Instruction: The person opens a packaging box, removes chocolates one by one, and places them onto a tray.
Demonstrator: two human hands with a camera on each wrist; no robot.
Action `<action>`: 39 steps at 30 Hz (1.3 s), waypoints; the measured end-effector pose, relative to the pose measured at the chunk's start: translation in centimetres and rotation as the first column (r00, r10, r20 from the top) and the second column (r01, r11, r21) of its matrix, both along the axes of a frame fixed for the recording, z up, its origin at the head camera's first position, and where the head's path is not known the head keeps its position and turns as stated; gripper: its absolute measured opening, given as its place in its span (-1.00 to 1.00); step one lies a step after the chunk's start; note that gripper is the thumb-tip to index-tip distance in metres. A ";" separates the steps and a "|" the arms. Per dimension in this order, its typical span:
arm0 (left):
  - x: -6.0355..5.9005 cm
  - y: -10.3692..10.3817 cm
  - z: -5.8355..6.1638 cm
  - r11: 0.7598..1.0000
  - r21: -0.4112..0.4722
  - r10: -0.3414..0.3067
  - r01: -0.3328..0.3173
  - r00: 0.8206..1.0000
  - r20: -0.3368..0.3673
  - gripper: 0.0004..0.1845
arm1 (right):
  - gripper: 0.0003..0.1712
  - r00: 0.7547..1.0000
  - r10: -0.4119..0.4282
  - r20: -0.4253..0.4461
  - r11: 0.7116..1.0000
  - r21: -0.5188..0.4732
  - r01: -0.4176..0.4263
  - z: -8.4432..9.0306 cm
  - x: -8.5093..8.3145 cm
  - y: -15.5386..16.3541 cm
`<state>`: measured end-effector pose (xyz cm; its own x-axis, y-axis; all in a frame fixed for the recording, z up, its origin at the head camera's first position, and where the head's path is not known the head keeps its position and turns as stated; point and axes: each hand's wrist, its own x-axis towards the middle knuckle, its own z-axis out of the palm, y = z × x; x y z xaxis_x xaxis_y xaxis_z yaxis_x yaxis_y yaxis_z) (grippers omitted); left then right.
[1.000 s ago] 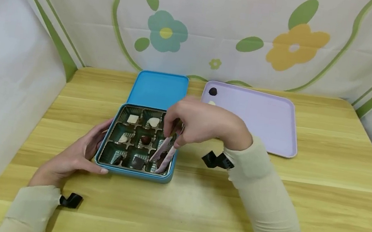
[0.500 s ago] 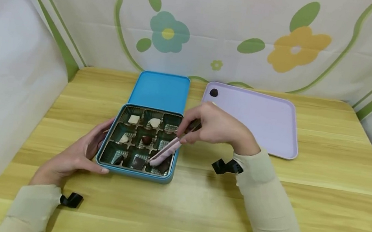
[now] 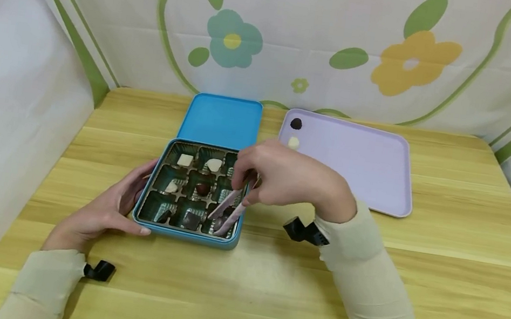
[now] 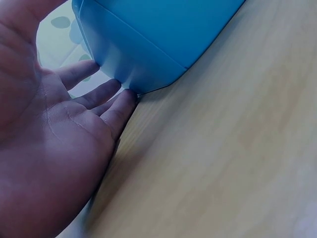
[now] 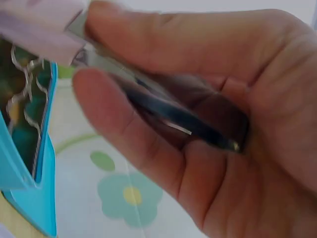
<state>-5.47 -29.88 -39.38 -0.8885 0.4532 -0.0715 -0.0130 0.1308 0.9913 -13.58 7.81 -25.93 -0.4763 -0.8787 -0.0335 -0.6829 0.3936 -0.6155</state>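
1. At the left of the table point(image 3: 266, 292), the left hand point(image 3: 109, 213) is loosely spread, fingertips against the blue tin point(image 3: 186, 235) and thumb by its near-left corner; it seems to steady, not grasp.
2. Beside it, the tin has 9 compartments. Back row: a white square point(image 3: 184, 160), a rounded white piece point(image 3: 214, 165), then a compartment largely behind the right hand point(image 3: 284, 177). Middle row: a small white piece point(image 3: 171, 187), a brown piece point(image 3: 203, 189), then a compartment partly behind the tongs point(image 3: 232, 218). Near row: a dark piece point(image 3: 164, 216), a dark square point(image 3: 191, 220) and a dark chocolate point(image 3: 222, 223). Behind lies the blue lid point(image 3: 221, 122).
3. That last chocolate lies in the near-right compartment, between the tongs' parted tips (contact is impossible to tell). It is probably light, firm and rather slick, easily chipped; a gentle, low hold across its sides should suit.
4. The right hand pinches the tongs, which look springy, between thumb and fingers.
5. Farthest right, the lilac tray point(image 3: 358, 157) bears 2 visible pieces: a dark ball point(image 3: 296, 123) and a white ball point(image 3: 294, 143).
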 end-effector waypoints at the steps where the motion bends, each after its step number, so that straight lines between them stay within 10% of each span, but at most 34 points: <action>1: 0.0 0.0 0.0 1.000 -0.001 0.000 0.000 1.000 0.001 0.47 | -0.82 1.000 0.002 -0.017 1.000 0.017 -0.002 0.1 0.1 -0.2; 16: 0.2 -0.2 0.3 1.000 -0.005 0.005 -0.005 1.000 0.013 0.47 | -0.68 0.992 0.037 -0.122 0.991 0.136 -0.021 1.3 2.3 -2.6; 27: 0.3 0.0 0.2 1.000 -0.020 0.007 -0.007 1.000 0.007 0.46 | -0.88 0.996 -0.052 0.078 0.990 -0.126 0.062 -2.5 -0.2 1.5; 39: 0.1 0.0 0.1 0.999 -0.041 0.008 -0.008 1.000 0.011 0.46 | -0.81 0.987 -0.077 0.140 0.990 -0.104 0.092 -3.8 -1.0 3.2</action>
<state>-5.38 -29.87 -39.28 -0.8912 0.4425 -0.1001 -0.0256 0.1713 0.9849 -14.57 11.02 -29.77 -0.5467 -0.8373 -0.0083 -0.5578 0.3716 -0.7422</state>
